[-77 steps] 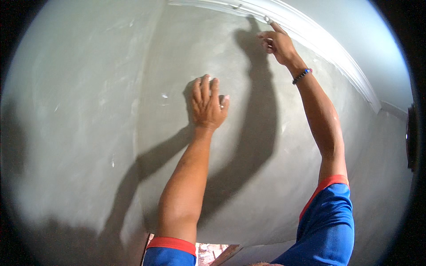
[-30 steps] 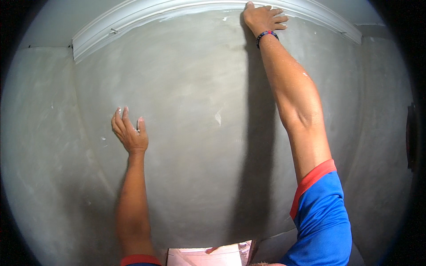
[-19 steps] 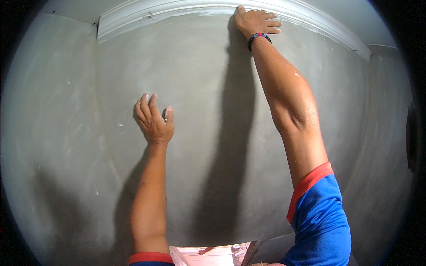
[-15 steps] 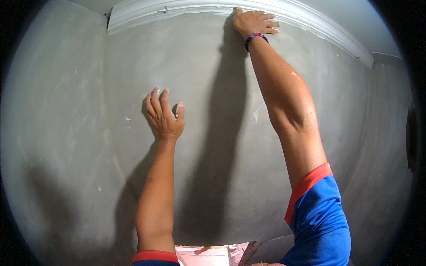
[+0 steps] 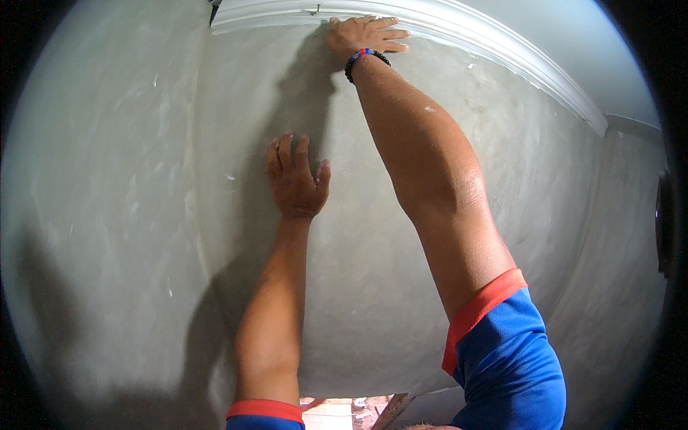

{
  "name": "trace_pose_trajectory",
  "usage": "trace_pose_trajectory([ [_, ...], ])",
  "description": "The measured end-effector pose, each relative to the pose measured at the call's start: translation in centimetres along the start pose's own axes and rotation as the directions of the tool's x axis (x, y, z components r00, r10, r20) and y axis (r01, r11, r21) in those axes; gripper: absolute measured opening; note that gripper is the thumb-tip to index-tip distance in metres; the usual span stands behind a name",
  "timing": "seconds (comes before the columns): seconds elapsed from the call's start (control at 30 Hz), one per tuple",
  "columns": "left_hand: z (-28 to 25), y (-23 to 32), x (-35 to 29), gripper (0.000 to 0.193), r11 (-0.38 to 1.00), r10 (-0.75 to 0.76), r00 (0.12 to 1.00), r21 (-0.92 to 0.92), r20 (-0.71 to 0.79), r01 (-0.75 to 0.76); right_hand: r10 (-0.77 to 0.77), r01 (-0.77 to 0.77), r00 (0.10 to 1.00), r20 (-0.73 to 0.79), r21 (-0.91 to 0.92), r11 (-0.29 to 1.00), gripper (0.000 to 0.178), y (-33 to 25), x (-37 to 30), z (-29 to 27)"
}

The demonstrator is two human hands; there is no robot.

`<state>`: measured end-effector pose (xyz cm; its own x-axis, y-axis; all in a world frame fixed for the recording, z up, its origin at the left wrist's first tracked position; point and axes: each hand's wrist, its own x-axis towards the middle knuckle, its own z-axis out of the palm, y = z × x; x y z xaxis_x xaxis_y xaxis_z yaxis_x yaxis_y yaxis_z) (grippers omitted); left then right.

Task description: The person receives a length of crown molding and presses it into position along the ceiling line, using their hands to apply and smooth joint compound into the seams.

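Observation:
My right hand (image 5: 367, 36) reaches high, its fingers spread along the lower edge of a white ceiling moulding (image 5: 459, 25). A dark beaded bracelet (image 5: 364, 54) with red and blue beads circles that wrist. Lower and to the left, my left hand (image 5: 295, 183) is at the grey plastered wall (image 5: 423, 301), fingers apart and pointing up, with nothing in it. White smears of paste show along the seam under the moulding. A small nail or screw (image 5: 318, 9) sticks out of the moulding, left of my right hand.
The moulding ends at a dark gap (image 5: 213, 11) in the upper left corner. A dark object (image 5: 663, 222) is on the right side wall. Below the wall's bottom edge, a bright opening (image 5: 333, 414) shows pinkish ground.
My right hand has slid left along the moulding, still spread. In the picture my left hand sits further right and slightly higher, and the view has shifted a little.

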<state>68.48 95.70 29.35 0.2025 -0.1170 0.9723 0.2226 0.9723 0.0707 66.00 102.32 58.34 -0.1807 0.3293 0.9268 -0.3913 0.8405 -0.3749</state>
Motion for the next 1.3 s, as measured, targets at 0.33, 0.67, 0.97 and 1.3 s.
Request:
trace_pose_trajectory([
  [0.33,-1.1,-0.3,0.0,0.057,0.997,-0.078,0.991,0.022,0.113,0.076,-0.573,0.591,0.806,-0.149,0.167,0.789,0.058,7.9,0.3,-3.2],
  [0.67,-1.6,0.2,-0.2,0.06,0.996,-0.046,0.997,0.078,0.063,0.041,-0.509,0.52,0.843,-0.174,0.023,0.854,0.056,24.0,5.8,-7.3],
  [0.97,-1.5,0.6,-0.3,0.06,0.991,-0.011,0.999,0.131,0.031,0.007,-0.482,0.461,0.875,-0.029,-0.251,0.851,0.063,27.4,7.6,-8.9],
  [1.3,-1.3,0.9,-0.3,0.058,0.989,0.006,0.999,0.149,0.036,-0.011,-0.192,0.191,0.981,-0.02,-0.064,0.98,0.052,23.3,5.8,-7.5],
])
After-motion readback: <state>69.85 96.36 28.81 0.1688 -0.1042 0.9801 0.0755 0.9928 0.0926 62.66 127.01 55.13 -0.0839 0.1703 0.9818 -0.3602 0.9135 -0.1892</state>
